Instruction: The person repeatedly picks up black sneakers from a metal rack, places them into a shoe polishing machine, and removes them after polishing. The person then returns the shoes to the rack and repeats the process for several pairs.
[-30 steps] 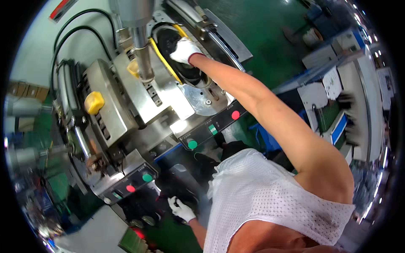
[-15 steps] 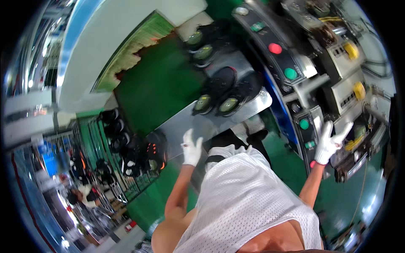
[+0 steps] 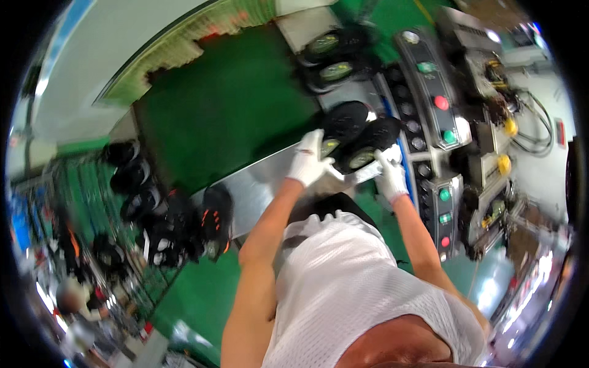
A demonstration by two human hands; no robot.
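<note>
Green floor, steel table (image 3: 257,190); gloved left hand (image 3: 310,162) and right hand (image 3: 389,175), each grip closed on black shoes (image 3: 359,138).

A small red rectangular sign (image 3: 559,131) hangs on the pale wall (far right, beside cables).

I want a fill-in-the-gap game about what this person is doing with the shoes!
1. Both hands wear ____ gloves.
2. The left hand and right hand touch a pair of ____ shoes on the metal table.
3. The floor is ____.
4. The round button between the two green ones on the panel is ____.

Missing words: white; black; green; red
</note>
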